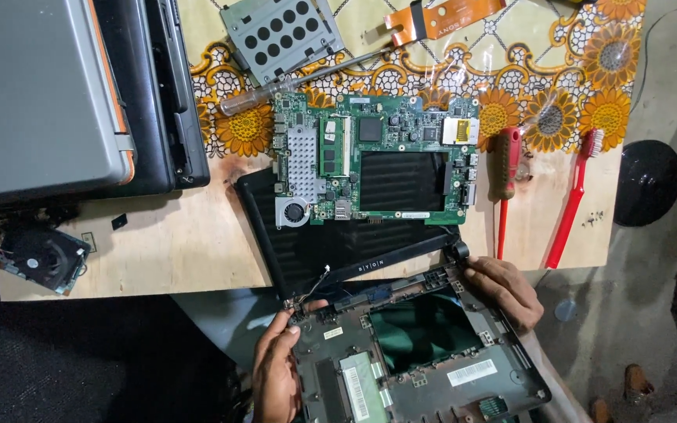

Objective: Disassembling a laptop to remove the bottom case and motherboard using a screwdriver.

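Left hand [277, 374] and right hand [505, 288] clasp opposite edges of the stripped laptop base [417, 352], fingers closed on its rim, the base tilted off the table's near edge. Just beyond the base lies the black screen lid [338, 247]; on the lid rests the green motherboard [374, 157]; right of it, a red screwdriver [505, 176] and red toothbrush [573, 196].

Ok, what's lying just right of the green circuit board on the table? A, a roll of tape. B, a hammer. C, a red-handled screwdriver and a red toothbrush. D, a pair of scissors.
C: a red-handled screwdriver lies just right of the green circuit board, with a red toothbrush beyond it.
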